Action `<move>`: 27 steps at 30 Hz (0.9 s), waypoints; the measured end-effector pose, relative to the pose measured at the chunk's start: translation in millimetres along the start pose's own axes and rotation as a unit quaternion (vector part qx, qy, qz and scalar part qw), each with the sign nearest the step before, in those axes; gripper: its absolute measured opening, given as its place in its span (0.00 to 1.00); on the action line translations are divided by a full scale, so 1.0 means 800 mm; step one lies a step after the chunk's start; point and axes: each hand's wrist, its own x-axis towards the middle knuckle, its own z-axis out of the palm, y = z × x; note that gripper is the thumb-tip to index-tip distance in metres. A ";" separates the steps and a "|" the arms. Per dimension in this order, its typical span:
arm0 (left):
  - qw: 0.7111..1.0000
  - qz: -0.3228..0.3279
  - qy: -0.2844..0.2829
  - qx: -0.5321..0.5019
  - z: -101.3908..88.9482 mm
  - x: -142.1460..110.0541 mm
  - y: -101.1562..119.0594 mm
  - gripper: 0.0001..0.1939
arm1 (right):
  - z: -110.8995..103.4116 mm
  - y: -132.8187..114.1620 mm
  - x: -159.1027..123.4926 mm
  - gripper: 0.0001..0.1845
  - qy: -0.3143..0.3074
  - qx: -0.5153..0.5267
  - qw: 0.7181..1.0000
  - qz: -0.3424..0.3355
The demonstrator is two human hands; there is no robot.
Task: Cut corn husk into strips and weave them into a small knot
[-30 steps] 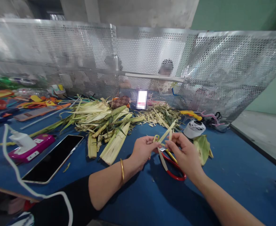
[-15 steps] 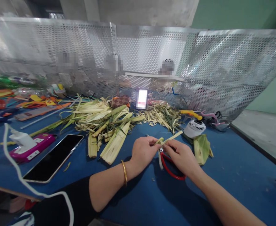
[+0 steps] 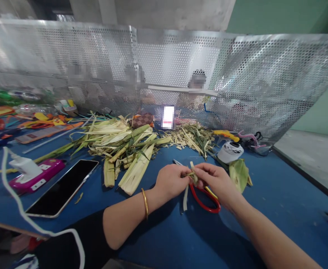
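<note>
The scene is moderately lit, with soft shadows beneath the forearms on the blue bench (image 3: pixel 158 239). Pale glare streaks the perforated metal screen (image 3: pixel 175 56), strongest at far left. The small lit display (image 3: pixel 168 116) is blown out to white, and pixelated blocks cover patches behind the screen. Wide-angle distortion stretches the edges; the fingertips look slightly soft, and fine detail among the scraps (image 3: pixel 192 137) smears.
</note>
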 end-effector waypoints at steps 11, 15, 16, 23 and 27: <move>0.968 0.004 -0.144 -0.205 0.011 0.005 -0.008 0.09 | -0.009 0.007 0.010 0.17 0.113 0.056 0.991 -0.048; 0.961 -0.020 -0.140 -0.236 0.007 0.004 -0.004 0.09 | -0.005 0.005 0.007 0.17 0.120 0.045 0.990 -0.051; 0.961 -0.027 -0.136 -0.241 0.006 0.003 -0.003 0.08 | -0.004 0.005 0.006 0.17 0.116 0.038 0.991 -0.050; 0.962 -0.061 -0.072 -0.258 0.008 0.004 -0.003 0.12 | -0.007 0.011 0.008 0.14 0.102 -0.017 0.989 -0.109; 0.952 -0.076 -0.009 -0.296 0.004 0.006 0.000 0.13 | -0.030 0.009 0.016 0.14 0.091 -0.194 0.962 -0.168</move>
